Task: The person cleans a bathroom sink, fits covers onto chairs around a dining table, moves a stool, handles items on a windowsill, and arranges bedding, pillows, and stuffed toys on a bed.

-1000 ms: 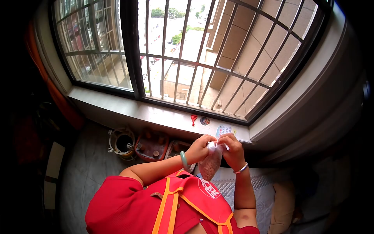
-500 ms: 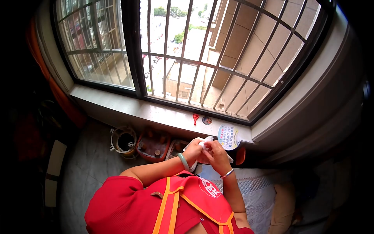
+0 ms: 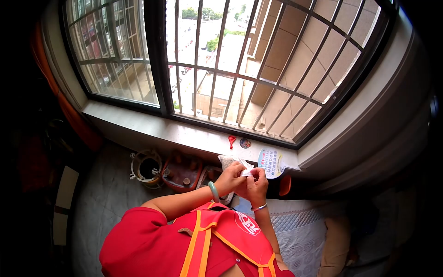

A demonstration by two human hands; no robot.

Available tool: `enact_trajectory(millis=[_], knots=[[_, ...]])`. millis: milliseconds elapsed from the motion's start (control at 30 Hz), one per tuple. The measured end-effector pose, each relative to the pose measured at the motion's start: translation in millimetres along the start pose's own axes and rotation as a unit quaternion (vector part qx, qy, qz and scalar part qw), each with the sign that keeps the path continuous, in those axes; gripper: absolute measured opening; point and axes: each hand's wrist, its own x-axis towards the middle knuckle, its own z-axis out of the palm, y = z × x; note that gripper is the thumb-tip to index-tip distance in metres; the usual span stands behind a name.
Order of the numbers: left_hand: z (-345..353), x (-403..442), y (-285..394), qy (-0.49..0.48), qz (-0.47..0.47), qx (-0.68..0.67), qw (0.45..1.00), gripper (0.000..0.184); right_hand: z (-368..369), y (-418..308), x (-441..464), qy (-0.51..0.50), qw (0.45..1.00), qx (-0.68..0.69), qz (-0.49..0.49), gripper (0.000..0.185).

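Note:
A crumpled white bag [image 3: 226, 161], apparently thin plastic, is held between both hands in front of my chest, close to the window sill. My left hand [image 3: 229, 179], with a pale green bangle at the wrist, has its fingers closed on the bag's gathered part. Right beside it, my right hand [image 3: 257, 185], wearing a silver bangle, pinches the white material between thumb and fingers. The bag's fuller part sticks out beyond my left fingers. What is inside it I cannot make out.
On the sill [image 3: 184, 130] lie a red balloon-like piece [image 3: 231, 141], a round sticker [image 3: 245, 143] and a printed fan-shaped card [image 3: 271, 164]. Below stand a white round stand [image 3: 146, 168] and a red box [image 3: 181, 173]. A barred window is ahead; a quilted cover [image 3: 300, 231] lies right.
The bag has shifted, and more of its body shows beyond my left fingers. My right hand has moved slightly left and down, its fingers now pinching upright.

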Motion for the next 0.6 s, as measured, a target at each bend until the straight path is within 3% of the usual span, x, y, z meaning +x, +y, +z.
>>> enact_trajectory(millis=[67, 100, 167, 367, 433, 600], knots=[[-10, 5, 14, -0.022, 0.013, 0.064, 0.998, 0.017, 1, -1, -1, 0.017, 0.996, 0.054, 0.064, 0.017], [-13, 5, 17, -0.044, 0.025, 0.127, 0.991, 0.019, 1, -1, -2, 0.017, 0.996, 0.053, 0.065, 0.017], [-12, 5, 10, -0.043, 0.04, 0.118, 0.991, 0.02, 2, -1, -2, 0.028, 0.998, 0.034, 0.047, 0.017], [-10, -3, 4, -0.05, -0.068, -0.092, 0.992, 0.018, -3, -10, 0, 0.004, 0.999, -0.039, -0.035, 0.011], [-10, -6, 7, -0.091, -0.191, -0.301, 0.93, 0.018, -5, -14, 0, -0.004, 0.999, -0.032, -0.032, 0.01], [-23, -7, 8, -0.141, -0.179, -0.238, 0.944, 0.017, -6, -9, -2, -0.042, 0.999, 0.024, 0.004, 0.01]])
